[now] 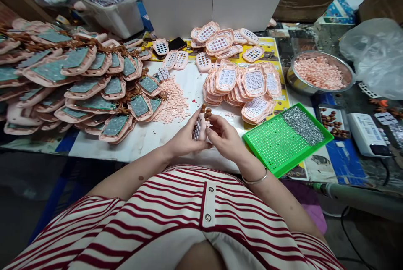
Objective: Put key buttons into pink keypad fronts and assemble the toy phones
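Observation:
A small pink casing (pixel 203 131) with brown knobs at its top and a pale button pad on its left side stands on edge between my hands. My left hand (pixel 186 136) is wrapped round its left side. The fingers of my right hand (pixel 225 136) are closed on its right side, near the brown knobs. Loose pink buttons (pixel 174 101) lie on the white board beyond my left hand. Past my right hand are stacked pink shells (pixel 227 77) with white button pads.
Pink casings with green boards (pixel 113 127) pile up on the left. A green tray (pixel 267 148) of screws lies to the right, before a metal bowl (pixel 294 81) of pink pieces. A white box (pixel 185 9) stands at the back, beside a white tub (pixel 126 20).

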A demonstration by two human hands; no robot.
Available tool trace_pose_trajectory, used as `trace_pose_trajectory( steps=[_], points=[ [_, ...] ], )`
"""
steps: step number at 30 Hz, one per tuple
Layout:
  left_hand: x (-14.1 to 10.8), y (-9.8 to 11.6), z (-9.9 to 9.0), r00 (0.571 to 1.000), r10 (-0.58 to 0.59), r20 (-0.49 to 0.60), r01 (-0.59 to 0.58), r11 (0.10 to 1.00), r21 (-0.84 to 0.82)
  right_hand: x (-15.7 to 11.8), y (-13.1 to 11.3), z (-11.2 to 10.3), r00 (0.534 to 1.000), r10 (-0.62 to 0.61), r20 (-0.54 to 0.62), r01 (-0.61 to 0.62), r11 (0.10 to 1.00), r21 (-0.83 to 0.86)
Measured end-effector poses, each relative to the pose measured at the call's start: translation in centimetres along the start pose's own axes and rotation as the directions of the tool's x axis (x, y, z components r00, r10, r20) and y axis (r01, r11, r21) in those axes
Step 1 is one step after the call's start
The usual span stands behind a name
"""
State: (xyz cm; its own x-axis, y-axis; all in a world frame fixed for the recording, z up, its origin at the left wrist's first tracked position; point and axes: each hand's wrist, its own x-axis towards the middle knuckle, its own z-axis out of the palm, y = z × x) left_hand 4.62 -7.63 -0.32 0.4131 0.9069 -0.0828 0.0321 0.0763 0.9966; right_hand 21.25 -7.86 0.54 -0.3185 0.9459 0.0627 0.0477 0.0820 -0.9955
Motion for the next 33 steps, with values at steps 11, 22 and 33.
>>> trace_pose_trajectory(
  steps=[11,22,33],
  points=[
    [-0.8,0.1,-1.4,0.968,-0.192,0.163,0.231,0.934,-0.272,-2.0,-2.9,1.6,0.998,-0.042,0.038,0.056,0.805,-0.591],
    [-0.4,-0.6,-1.1,0.946,-0.287,-0.150,0.252,0.944,-0.211,-1.5,0.8,0.0,0.999,0.020,0.032,-0.015,0.989,-0.148],
    [-1.7,-0.9,-0.4,0.955,-0.234,0.181,0.293,0.660,-0.691,-1.1,1.0,0.6,0.988,0.021,-0.154,-0.025,0.999,-0.027]
  ],
)
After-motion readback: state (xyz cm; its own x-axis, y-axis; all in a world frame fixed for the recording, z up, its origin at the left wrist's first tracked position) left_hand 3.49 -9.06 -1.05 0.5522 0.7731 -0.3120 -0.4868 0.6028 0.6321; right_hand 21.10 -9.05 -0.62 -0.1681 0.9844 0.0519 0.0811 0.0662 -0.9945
